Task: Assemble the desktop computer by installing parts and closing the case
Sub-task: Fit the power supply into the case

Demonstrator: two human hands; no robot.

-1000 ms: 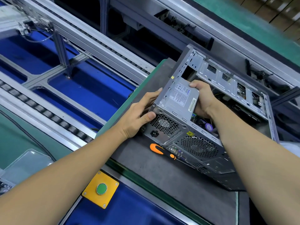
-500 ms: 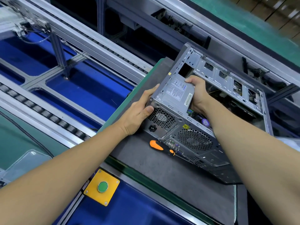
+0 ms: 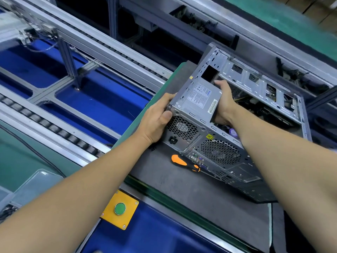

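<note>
An open grey computer case lies on its side on a dark mat, its rear panel with fan grilles facing me. A grey power supply with a white label sits in the case's near left corner. My left hand grips the case's rear left corner, thumb on the power supply's grille. My right hand reaches inside the case and grips the power supply's inner side. Cables and a purple capacitor show beneath my right wrist.
An orange-and-black screwdriver lies on the mat against the case's rear. A yellow box with a green button sits at the near edge. Roller conveyor rails and blue panels run to the left. A clear plastic tray is at lower left.
Both hands keep their hold on the case and power supply. The power supply seems to have shifted slightly toward the rear left corner; the view has moved a little.
</note>
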